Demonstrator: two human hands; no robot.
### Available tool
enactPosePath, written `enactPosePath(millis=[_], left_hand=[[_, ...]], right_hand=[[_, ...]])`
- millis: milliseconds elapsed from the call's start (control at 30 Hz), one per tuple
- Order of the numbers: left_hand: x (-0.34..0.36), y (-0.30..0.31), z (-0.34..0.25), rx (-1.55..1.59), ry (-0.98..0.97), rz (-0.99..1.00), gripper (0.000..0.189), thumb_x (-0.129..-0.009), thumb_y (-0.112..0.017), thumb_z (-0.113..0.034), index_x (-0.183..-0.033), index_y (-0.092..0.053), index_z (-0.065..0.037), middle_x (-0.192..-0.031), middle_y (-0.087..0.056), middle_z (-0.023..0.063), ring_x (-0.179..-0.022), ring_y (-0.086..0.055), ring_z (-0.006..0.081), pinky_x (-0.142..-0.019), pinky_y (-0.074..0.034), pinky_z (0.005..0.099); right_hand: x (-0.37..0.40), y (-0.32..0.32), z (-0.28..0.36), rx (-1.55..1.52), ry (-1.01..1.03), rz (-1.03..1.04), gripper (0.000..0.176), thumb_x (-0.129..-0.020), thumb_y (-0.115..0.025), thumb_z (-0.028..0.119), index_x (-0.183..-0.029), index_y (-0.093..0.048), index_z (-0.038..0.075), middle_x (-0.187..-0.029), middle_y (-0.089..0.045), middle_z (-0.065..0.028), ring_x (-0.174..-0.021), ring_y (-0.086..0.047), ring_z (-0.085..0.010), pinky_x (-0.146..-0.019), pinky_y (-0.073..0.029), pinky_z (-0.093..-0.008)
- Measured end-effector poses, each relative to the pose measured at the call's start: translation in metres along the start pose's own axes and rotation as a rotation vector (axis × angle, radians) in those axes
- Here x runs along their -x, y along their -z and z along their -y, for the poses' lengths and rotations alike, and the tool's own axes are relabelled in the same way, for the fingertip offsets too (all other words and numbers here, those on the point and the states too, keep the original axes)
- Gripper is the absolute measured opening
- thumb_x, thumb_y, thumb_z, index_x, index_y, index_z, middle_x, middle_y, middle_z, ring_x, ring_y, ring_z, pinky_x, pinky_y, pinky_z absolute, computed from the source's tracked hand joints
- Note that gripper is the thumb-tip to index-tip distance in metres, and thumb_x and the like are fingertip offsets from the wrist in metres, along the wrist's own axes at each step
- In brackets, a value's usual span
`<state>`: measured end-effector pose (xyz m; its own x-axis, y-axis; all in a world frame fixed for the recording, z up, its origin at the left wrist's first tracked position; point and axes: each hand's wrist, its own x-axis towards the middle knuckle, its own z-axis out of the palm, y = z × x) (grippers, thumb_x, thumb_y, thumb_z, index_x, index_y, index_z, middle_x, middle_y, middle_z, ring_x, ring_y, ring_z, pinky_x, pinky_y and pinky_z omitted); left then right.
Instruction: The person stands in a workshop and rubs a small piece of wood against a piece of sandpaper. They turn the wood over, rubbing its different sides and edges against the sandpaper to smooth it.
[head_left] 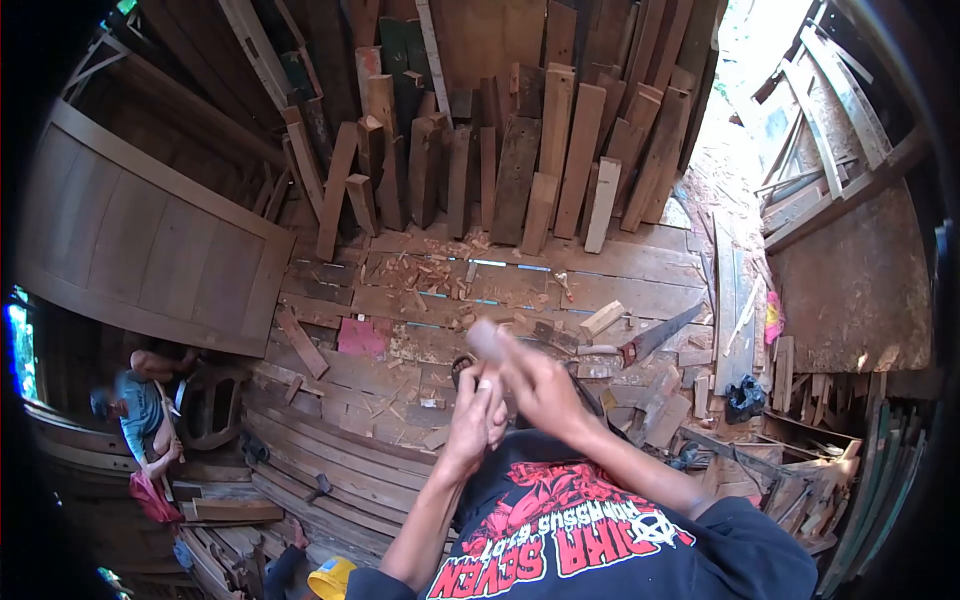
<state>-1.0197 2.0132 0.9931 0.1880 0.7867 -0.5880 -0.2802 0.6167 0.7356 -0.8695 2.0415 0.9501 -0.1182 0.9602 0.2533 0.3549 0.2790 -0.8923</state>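
My left hand [474, 425] is in front of my chest with its fingers closed. What it grips is hidden. Just to its right and slightly higher, my right hand [548, 390] is partly curled and smeared by motion. A blurred, pale, rounded piece [487, 340] sticks out at the upper left of the right hand's fingers; its kind cannot be made out. The two hands are close together, perhaps touching. Beyond them on the plank floor lie a handsaw [660, 334] and a short wooden block [602, 319].
Upright timber offcuts [515, 180] line the far wall. Shavings [430, 275] and a pink scrap [362, 337] lie on the floor. A panelled wooden door [150, 225] stands at left, with another person [150, 415] below it. Scrap wood and a black bag [744, 398] are at right.
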Motion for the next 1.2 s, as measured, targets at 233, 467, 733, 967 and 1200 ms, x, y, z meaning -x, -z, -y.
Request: enactPosePath(millis=[233,467,733,967,1200], left_hand=[[0.004,0.005,-0.005,0.023,0.031,0.017,0.035,-0.115,-0.037,-0.030,-0.148,-0.033,-0.019,-0.079,-0.048,-0.0004,-0.051,-0.038,0.0053,-0.040,-0.032,0.0187],[-0.002,0.007,-0.002,0.044,0.037,0.041,0.041,-0.115,-0.038,-0.030,-0.153,-0.030,-0.019,-0.080,-0.048,0.0014,-0.049,-0.038,0.0060,-0.039,-0.033,0.0209],[0.012,0.002,0.000,0.144,0.099,0.001,0.039,-0.114,-0.038,-0.030,-0.152,-0.032,-0.021,-0.077,-0.047,0.0010,-0.047,-0.036,0.0060,-0.040,-0.033,0.0208],[0.011,0.009,-0.015,0.186,0.044,0.045,0.038,-0.114,-0.034,-0.027,-0.151,-0.030,-0.023,-0.077,-0.047,0.0004,-0.045,-0.036,0.0050,-0.040,-0.032,0.0195],[0.015,0.013,-0.021,0.210,0.037,0.014,0.041,-0.113,-0.033,-0.029,-0.154,-0.033,-0.025,-0.077,-0.046,0.0004,-0.046,-0.035,0.0050,-0.039,-0.031,0.0191]], right_hand=[[-0.001,0.000,-0.002,-0.052,-0.059,0.065,0.054,-0.102,-0.064,0.023,-0.154,-0.051,0.015,-0.118,-0.072,-0.0252,-0.105,-0.070,-0.0446,-0.091,-0.056,-0.0481],[0.007,0.018,0.016,0.016,-0.175,0.194,0.053,-0.101,-0.065,0.020,-0.151,-0.054,0.007,-0.122,-0.070,-0.0276,-0.105,-0.071,-0.0439,-0.091,-0.056,-0.0448],[0.010,0.019,0.000,0.086,-0.043,0.170,0.053,-0.102,-0.064,0.030,-0.153,-0.053,0.017,-0.110,-0.073,-0.0235,-0.097,-0.072,-0.0419,-0.085,-0.059,-0.0490],[-0.008,0.020,0.021,0.026,-0.084,0.179,0.055,-0.101,-0.066,0.023,-0.152,-0.053,0.012,-0.106,-0.071,-0.0257,-0.093,-0.072,-0.0422,-0.083,-0.057,-0.0478],[0.001,-0.001,0.029,-0.029,-0.029,0.098,0.054,-0.100,-0.066,0.023,-0.152,-0.053,0.012,-0.104,-0.071,-0.0255,-0.095,-0.071,-0.0434,-0.083,-0.057,-0.0482]])
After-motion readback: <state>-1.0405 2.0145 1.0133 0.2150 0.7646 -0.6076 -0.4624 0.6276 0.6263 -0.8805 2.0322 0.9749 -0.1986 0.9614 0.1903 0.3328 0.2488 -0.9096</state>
